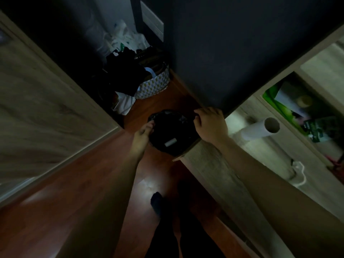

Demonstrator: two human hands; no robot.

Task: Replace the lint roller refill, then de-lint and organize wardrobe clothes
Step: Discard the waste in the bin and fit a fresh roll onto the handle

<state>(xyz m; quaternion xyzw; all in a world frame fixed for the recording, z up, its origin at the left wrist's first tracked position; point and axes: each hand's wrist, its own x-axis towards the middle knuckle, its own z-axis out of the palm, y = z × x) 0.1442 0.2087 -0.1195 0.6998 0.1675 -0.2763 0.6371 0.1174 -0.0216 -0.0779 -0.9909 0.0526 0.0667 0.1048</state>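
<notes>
Setting: dim room seen from above; wooden floor (78,192) across the lower frame, dark wall in the upper middle.
Bin: round bin with a black liner (172,132) at frame centre, on the floor, tucked against the corner of a pale wooden cabinet (208,164).
Spent core: small pale cylinder (170,142) lying inside the bin near its lower rim; probably the used-up roller core, though too small to be sure.
Left hand: left hand (143,134) at the bin's left rim, fingers curled onto the liner edge; whether they pinch it cannot be told in this light.
Right hand: right hand (211,123) at the bin's right rim, fingers bent down over the edge and apparently gripping the liner.
Fresh refill: white roll with a hollow cardboard centre (260,128) lying on the cabinet top, right of centre, just beside the right forearm.
Packaging: green wrapper (283,103) in an open compartment at the right edge.
Laundry: patterned basket (154,86) heaped with dark clothes, above centre.
Step in hand: discarding the old refill; the liner is being handled at the rim.
Next move: release the bin, reach right for the white roll, and fit it onto the roller handle, which is not visible here.
</notes>
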